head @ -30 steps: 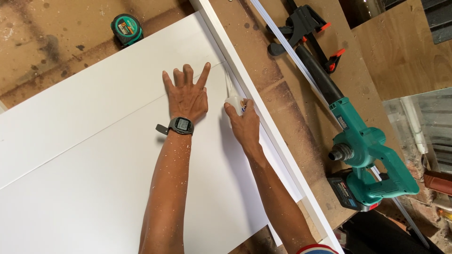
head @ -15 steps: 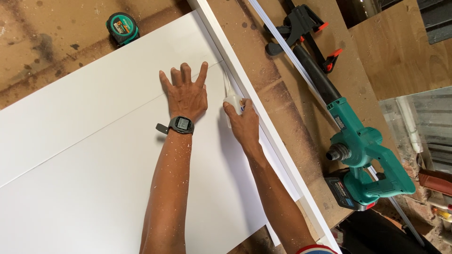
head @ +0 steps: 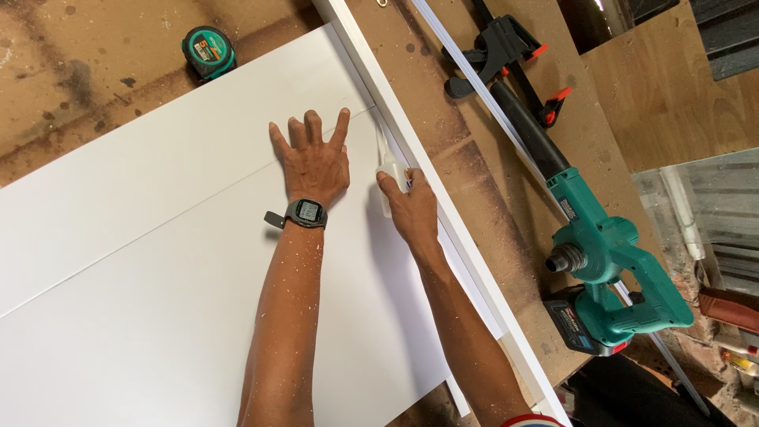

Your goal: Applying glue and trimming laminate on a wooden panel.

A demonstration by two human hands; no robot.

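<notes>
Seen from above, a person works at a dusty brown counter [head: 71,95] on which two white panels lie edge to edge. No container shows among the things on it. The left hand [head: 315,162], a dark digital watch [head: 307,213] on its wrist, lies flat on the near white panel [head: 158,316] with fingers spread wide, fingertips reaching the seam with the far white panel [head: 158,150]. Just to its right, the right hand [head: 409,204] has its grip closed around a small white tube [head: 387,162], whose thin tip points up along the joint between the panel and a long white strip [head: 443,213] standing along the panels' right edge. To the right of the strip lie a teal cordless blower [head: 605,261] and a black bar clamp [head: 506,59] with orange triggers. A green tape measure [head: 208,52] sits beyond the far panel. Compared with half a second ago, both hands hold the same pose and places; only the view has shifted slightly.
</notes>
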